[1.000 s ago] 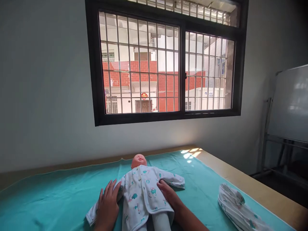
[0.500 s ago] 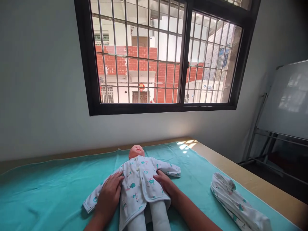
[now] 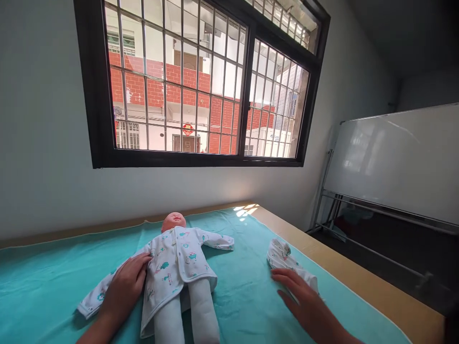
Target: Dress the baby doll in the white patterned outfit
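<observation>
A baby doll (image 3: 178,260) lies face up on a teal blanket (image 3: 244,296), dressed in a white printed top, its white cloth legs bare. My left hand (image 3: 125,288) rests flat on the doll's side, over the sleeve, fingers stretched out. My right hand (image 3: 298,297) lies open to the right, its fingertips touching a small bundle of white printed cloth (image 3: 289,263) on the blanket.
The blanket covers a wooden table (image 3: 362,286) that stands against a grey wall under a barred window (image 3: 193,86). A whiteboard on a metal stand (image 3: 390,162) is on the right, past the table's edge.
My right hand left the doll's side and moved right to the bundled cloth. The left hand stayed on the doll. The view swung to the right.
</observation>
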A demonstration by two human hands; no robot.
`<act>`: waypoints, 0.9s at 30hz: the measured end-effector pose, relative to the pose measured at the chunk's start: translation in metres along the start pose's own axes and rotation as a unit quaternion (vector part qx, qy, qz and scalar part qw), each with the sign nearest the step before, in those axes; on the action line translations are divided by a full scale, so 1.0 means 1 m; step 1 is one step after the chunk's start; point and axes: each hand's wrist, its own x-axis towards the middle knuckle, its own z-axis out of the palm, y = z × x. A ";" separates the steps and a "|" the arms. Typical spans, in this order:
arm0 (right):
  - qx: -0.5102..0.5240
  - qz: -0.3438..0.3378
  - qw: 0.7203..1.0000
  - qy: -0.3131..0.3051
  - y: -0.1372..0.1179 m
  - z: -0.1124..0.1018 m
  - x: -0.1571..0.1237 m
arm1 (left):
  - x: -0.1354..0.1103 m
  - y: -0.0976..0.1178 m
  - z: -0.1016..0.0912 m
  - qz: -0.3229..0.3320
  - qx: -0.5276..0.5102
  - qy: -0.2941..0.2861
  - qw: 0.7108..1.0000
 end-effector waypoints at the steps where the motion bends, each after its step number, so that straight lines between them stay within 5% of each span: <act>1: -0.020 -0.002 0.999 0.040 0.007 -0.020 -0.010 | 0.000 0.000 0.000 0.001 -0.001 0.002 1.000; 5: -0.049 0.039 0.992 0.113 0.036 -0.066 -0.022 | 0.001 0.001 -0.002 0.001 -0.015 0.011 1.000; 11: -0.120 0.052 0.986 0.104 0.022 -0.062 0.024 | 0.001 0.003 -0.007 -0.025 -0.070 0.016 0.997; 15: -0.208 -0.003 0.975 0.078 -0.044 -0.055 0.073 | 0.005 0.015 -0.012 -0.047 -0.130 0.053 0.989; 20: -0.112 -0.061 0.990 0.065 -0.155 -0.041 0.123 | 0.018 0.071 -0.037 -0.078 -0.253 0.055 0.963; 23: 0.042 -0.075 0.996 0.033 -0.215 -0.029 0.142 | 0.022 0.112 -0.056 -0.055 -0.356 -0.048 0.932; 27: 0.246 -0.119 0.961 -0.045 -0.289 -0.016 0.148 | 0.018 0.151 -0.078 0.006 -0.453 -0.230 0.861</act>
